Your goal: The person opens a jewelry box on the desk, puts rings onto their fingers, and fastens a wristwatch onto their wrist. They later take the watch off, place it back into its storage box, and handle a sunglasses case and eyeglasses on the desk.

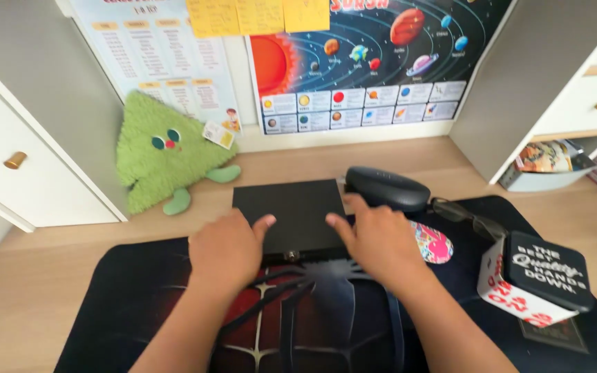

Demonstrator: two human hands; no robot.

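Both forearms reach forward over the dark desk mat (139,297). Left hand (226,250) lies palm down on the near left edge of the flat black box (290,207), fingers loosely spread, gripping nothing. Right hand (379,238) rests likewise on its near right edge, fingers spread. The box sits flat at the mat's far edge, small lock at its front facing the person, so both hands steady it. Just beside it: black glasses case (387,188), sunglasses (468,216). Right: a black-lidded tin (537,280). Farther left: green plush toy (164,152).

Both forearms are bare, left hand (229,249) and right hand (381,242) ringless.
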